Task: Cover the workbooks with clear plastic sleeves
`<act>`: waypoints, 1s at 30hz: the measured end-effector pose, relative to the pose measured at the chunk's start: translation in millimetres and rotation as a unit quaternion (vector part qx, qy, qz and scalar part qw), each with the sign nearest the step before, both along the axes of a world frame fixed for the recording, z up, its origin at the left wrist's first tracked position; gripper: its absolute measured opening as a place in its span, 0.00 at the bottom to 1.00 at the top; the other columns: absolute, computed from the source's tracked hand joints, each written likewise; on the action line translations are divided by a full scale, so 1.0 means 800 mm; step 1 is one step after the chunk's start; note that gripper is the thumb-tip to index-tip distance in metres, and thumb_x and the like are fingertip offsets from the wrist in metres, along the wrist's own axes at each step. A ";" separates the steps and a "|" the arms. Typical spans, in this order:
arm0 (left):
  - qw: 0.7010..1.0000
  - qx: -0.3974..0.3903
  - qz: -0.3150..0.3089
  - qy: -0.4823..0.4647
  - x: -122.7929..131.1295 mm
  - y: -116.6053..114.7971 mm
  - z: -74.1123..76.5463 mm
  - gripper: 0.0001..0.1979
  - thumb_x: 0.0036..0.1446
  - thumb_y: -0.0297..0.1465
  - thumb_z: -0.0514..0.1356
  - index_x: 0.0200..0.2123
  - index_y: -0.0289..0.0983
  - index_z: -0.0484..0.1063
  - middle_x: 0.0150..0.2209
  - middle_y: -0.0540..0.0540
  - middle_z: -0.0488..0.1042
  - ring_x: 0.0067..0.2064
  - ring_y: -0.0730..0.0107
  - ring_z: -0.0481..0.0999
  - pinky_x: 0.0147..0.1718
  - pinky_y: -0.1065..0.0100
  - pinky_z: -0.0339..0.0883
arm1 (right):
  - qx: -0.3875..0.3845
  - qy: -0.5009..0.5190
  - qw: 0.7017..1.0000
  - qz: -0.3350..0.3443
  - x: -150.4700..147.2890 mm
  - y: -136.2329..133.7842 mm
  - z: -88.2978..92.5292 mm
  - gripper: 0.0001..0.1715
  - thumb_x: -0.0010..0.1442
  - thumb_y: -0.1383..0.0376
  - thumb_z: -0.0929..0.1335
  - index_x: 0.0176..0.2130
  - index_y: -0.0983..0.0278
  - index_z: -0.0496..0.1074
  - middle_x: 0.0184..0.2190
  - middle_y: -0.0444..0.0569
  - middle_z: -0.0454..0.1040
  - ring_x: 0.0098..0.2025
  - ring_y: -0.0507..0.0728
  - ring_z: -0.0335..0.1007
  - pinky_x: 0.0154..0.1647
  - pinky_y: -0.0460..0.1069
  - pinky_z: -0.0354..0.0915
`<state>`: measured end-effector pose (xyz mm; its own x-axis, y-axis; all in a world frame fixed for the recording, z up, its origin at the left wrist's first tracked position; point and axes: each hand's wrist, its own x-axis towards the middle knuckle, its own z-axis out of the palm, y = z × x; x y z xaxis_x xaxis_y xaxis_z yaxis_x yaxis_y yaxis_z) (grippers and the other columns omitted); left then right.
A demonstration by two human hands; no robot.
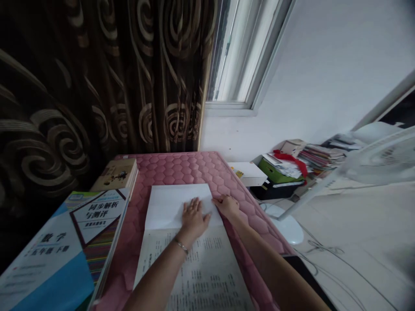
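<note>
A printed sheet or open book page (214, 263) lies on the pink quilted surface (175, 168), with a blank white page (165, 205) at its far end. My left hand (194, 218) rests flat on the white page, its fingers spread, a bracelet at the wrist. At the right edge of that page is my right hand (227, 206), its fingers bent together and touching the edge. The fingertips of my right hand seem to pinch the white page there.
A blue and white workbook (55, 255) tops a stack at the left, near a brown book (113, 172). A dark flat object (308, 276) lies at the lower right. Beyond the right edge stand a white fan (288, 224), a white box (249, 172) and piled papers (320, 157).
</note>
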<state>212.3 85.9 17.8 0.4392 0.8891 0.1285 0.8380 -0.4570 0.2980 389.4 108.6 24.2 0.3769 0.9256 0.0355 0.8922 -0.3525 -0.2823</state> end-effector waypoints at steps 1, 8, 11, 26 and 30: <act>1.000 -0.008 0.024 0.012 -0.018 -0.001 0.002 0.30 0.65 0.43 0.46 0.65 0.36 0.58 0.69 0.41 0.54 0.69 0.59 0.52 0.67 0.48 0.41 | -0.004 0.000 1.000 -0.004 -0.001 -0.002 0.001 0.20 0.60 0.50 0.66 0.36 0.63 0.76 0.43 0.57 0.78 0.49 0.64 0.72 0.47 0.54 0.62; 0.974 -0.014 0.196 0.114 -0.168 -0.015 0.011 0.31 0.66 0.41 0.42 0.67 0.30 0.54 0.70 0.38 0.48 0.70 0.56 0.51 0.66 0.45 0.42 | -0.024 0.006 1.000 -0.011 -0.008 -0.004 0.022 0.19 0.62 0.53 0.65 0.39 0.65 0.77 0.43 0.60 0.78 0.50 0.67 0.71 0.48 0.58 0.63; 0.973 -0.004 0.188 0.133 -0.185 -0.017 0.007 0.30 0.66 0.39 0.42 0.66 0.30 0.54 0.69 0.37 0.49 0.69 0.56 0.51 0.66 0.45 0.42 | -0.016 -0.002 1.000 0.010 -0.033 -0.009 0.035 0.19 0.64 0.60 0.63 0.48 0.68 0.75 0.51 0.66 0.73 0.56 0.69 0.67 0.52 0.60 0.62; 0.975 0.029 0.179 0.130 -0.187 -0.013 -0.006 0.30 0.65 0.38 0.43 0.66 0.31 0.56 0.69 0.37 0.52 0.69 0.54 0.52 0.65 0.44 0.43 | -0.059 0.014 0.975 0.211 -0.116 -0.049 0.007 0.32 0.70 0.58 0.54 0.67 0.70 0.55 0.69 0.62 0.46 0.71 0.67 0.41 0.68 0.69 0.38; 0.975 0.025 0.177 0.131 -0.184 -0.009 0.006 0.30 0.66 0.39 0.42 0.66 0.31 0.55 0.69 0.37 0.50 0.69 0.54 0.52 0.65 0.44 0.43 | -0.058 -0.012 0.976 0.209 -0.046 -0.066 0.000 0.30 0.70 0.61 0.53 0.67 0.70 0.55 0.69 0.59 0.49 0.71 0.61 0.41 0.69 0.62 0.43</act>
<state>64.9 78.8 22.5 0.1303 0.9864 0.1006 0.9902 -0.1346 0.0380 352.6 56.1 24.2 -0.0335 0.9966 -0.0749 0.9710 0.0147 -0.2385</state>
